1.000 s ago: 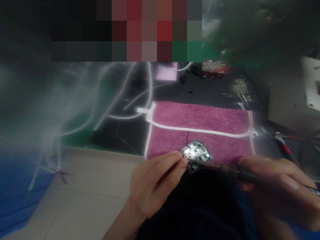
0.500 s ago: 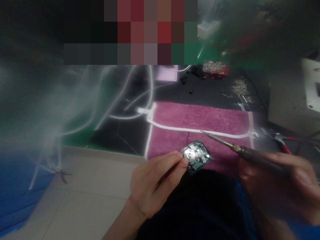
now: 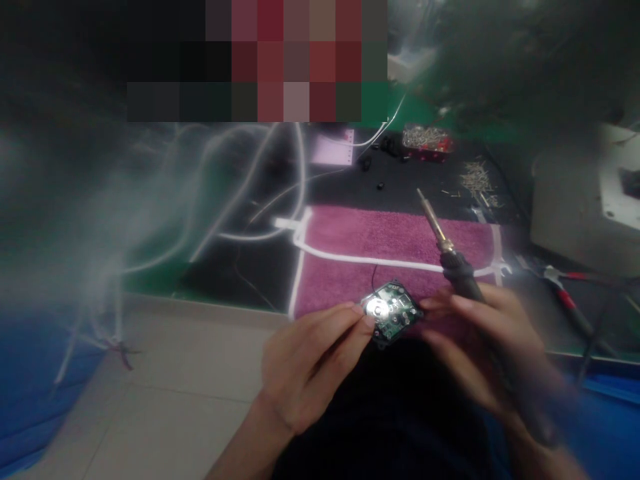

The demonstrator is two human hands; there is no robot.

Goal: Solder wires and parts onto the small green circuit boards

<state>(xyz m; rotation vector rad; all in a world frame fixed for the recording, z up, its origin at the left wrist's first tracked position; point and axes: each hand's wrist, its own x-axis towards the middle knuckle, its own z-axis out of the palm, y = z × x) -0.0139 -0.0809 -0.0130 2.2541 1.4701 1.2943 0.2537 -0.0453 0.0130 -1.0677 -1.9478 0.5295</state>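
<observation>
Between the thumb and fingers of my left hand (image 3: 315, 360) is a small circuit board (image 3: 395, 317) in a dark frame, with a bright round metal part on its left side. A thin dark wire rises from the board's upper edge. My right hand (image 3: 490, 340) holds a soldering iron (image 3: 443, 240), its tip pointing up and away from the board. The right thumb and a finger reach to the board's right edge; whether they touch it I cannot tell. Under the board lies a purple towel (image 3: 345, 287) with a white cable (image 3: 360, 258) across it.
A box of small metal parts (image 3: 427, 141) and a loose pile of metal pins (image 3: 477, 180) lie farther back. Red-handled pliers (image 3: 565, 293) are at the right, near a grey metal case (image 3: 565, 200). White cables (image 3: 303, 173) hang and loop at the left.
My right hand has moved left to the board's right edge. The soldering iron has swung from pointing left over the towel to pointing upward. My left hand and the board have stayed in place.
</observation>
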